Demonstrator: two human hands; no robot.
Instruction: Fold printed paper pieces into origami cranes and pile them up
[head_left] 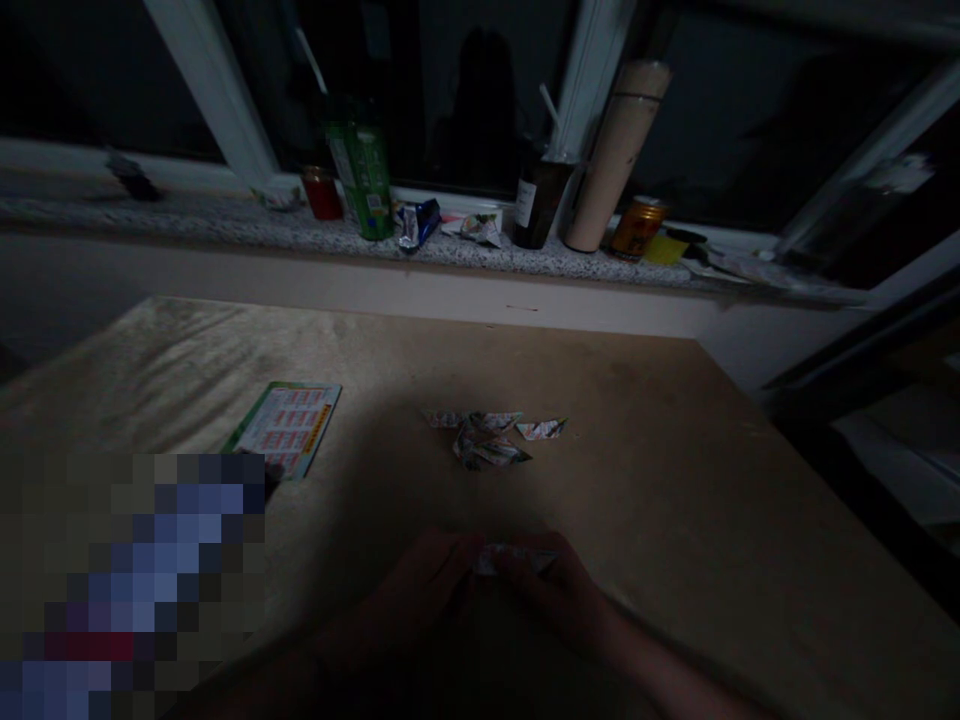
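Between my two hands, close to my body, is a small strip of folded printed paper point(491, 560). My left hand point(439, 570) pinches its left end. The fingers of my right hand point(551, 585) are closed on the right part, with the thumb lying over it. Dim light hides the finer folds. Beyond my hands on the tabletop lies a loose group of several folded paper pieces point(487, 440) with pointed ends, printed in the same way. One small folded piece point(544, 429) sits at the group's right side.
A printed sheet or booklet point(289, 425) lies on the wooden table point(637, 480) at the left, beside a blurred-out patch. Along the granite windowsill point(457, 255) stand a green bottle point(371, 185), a dark cup with a straw point(536, 205), a tall tumbler point(619, 155) and an orange can point(637, 228).
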